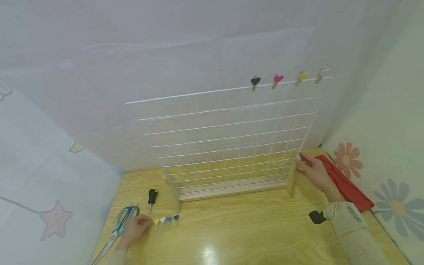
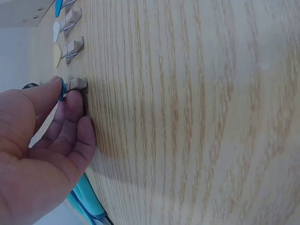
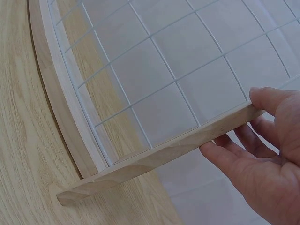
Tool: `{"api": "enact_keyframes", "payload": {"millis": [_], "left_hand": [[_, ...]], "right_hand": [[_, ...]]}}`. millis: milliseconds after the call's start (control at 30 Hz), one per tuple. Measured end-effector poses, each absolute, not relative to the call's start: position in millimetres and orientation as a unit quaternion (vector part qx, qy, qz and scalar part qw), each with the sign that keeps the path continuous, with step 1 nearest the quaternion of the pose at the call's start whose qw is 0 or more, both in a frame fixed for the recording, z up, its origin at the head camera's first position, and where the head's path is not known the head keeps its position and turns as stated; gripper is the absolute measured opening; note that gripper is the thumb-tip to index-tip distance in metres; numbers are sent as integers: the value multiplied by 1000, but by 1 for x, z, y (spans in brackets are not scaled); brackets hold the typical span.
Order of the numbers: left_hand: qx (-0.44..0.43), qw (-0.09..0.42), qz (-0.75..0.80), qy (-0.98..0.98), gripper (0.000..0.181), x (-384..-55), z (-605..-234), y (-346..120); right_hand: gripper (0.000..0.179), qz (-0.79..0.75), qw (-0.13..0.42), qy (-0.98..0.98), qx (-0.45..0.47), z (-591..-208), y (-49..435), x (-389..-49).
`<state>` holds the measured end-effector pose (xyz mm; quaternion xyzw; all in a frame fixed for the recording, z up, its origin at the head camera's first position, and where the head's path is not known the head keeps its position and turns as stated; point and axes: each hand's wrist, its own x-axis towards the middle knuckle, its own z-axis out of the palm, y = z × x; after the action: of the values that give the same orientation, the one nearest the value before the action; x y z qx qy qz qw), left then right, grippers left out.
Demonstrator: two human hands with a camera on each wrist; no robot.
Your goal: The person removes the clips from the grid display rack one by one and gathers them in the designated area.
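At the left of the table my left hand pinches a small wooden clothespin with a blue-green heart between thumb and fingers, close to the tabletop. Beside it lies a row of similar heart clothespins: yellow, white, blue and dark blue. A white wire grid stands upright in a wooden base. My right hand holds the upper end of the base's right side post, thumb on one face and fingers on the other. Green, pink, yellow and white heart clothespins sit along the grid's top wire.
Scissors with teal handles lie left of my left hand, and a black-handled screwdriver lies behind the clothespin row. A flat red item rests at the right edge of the table, with a small black piece near my right sleeve.
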<state>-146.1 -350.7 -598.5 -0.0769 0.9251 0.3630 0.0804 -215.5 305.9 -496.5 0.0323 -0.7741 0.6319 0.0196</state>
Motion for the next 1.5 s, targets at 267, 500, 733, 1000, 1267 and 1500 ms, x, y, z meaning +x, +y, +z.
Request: {"api": "enact_keyframes", "payload": {"millis": [267,500,733,1000,1267,1500], "left_hand": [[-89,84,345,931,19,-147,-596,-352],[-113,88,344,928,29,-147,-581,-354],[-89,96,410,902,42,-151,-557,-342],[-62,144,540,827,43,-163,-524,-306],[38,185,568,801,47,-179,-486,-268],[85,197,578,787,45,-189,-459,-236]], "right_hand": [[63,626,12,-779,31,-495,305,-215],[63,624,8,-781,33,-493,305,-215],[64,630,11,-775,35,-496,307,-217],[65,630,11,-776,35,-498,308,-219],[64,637,20,-770,37,-501,309,-222],[65,636,18,-771,32,-504,308,-223]]}}
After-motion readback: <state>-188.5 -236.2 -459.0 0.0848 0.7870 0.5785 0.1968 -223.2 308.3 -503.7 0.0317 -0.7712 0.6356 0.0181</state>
